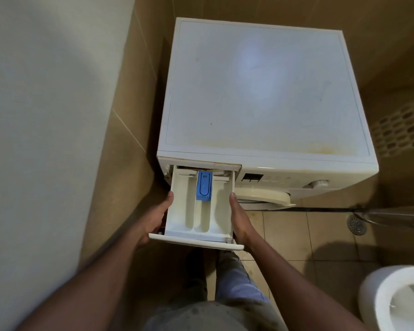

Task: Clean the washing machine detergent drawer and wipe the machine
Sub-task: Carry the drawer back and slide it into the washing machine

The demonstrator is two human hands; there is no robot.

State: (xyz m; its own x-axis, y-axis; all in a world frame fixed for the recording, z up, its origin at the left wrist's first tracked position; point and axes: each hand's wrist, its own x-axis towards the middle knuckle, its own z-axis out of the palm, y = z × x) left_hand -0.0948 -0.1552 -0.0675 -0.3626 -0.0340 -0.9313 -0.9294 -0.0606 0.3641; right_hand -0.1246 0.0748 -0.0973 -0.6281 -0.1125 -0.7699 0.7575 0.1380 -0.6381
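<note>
A white washing machine (261, 91) stands against the tiled wall, its top stained yellow near the front edge. Its detergent drawer (184, 211) is pulled far out at the front left, with a blue insert (204, 187) in the middle compartment. My left hand (157, 216) grips the drawer's left side, thumb on the rim. My right hand (240, 218) grips the right side, thumb along the rim. Fingers of both hands are hidden beneath the drawer.
A wall (46, 115) closes in on the left of the machine. A toilet (397, 299) sits at the bottom right, a floor drain (356, 224) and a hose (320, 209) lie on the tiled floor to the right. The machine's dial (318, 183) faces front.
</note>
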